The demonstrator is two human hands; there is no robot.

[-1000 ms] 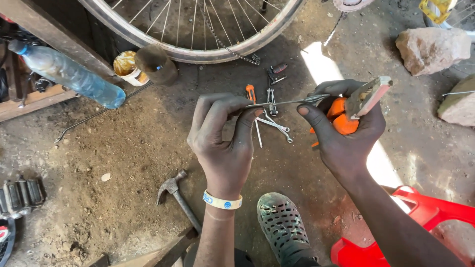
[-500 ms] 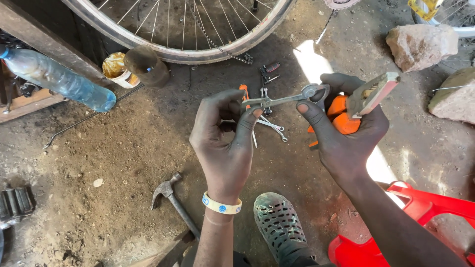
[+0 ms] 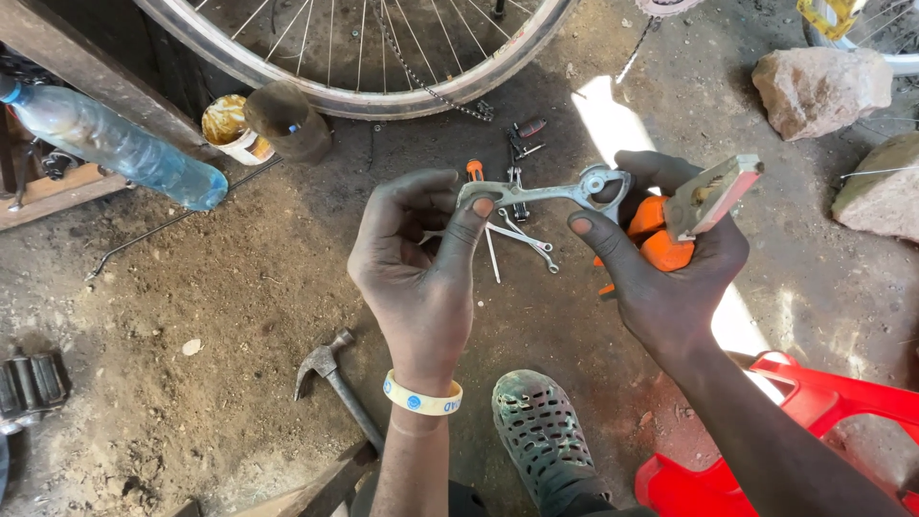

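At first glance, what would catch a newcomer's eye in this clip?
At centre, the left hand and right hand hold a flat grey metal part between them above the dirt. A bicycle wheel arcs across the top, and a hammer lies lower left.

Single head-worn view, looking steeply down, close over both hands (no second view), dirt ground (image 3: pixel 191 287) beyond

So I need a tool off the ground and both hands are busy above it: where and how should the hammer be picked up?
Take the hammer by the bare middle of its handle, coming straight down from above. It lies flat on the dirt with the head toward the upper left and the handle running down to the right, where its end meets a wooden plank. The middle stretch looks free on both sides.
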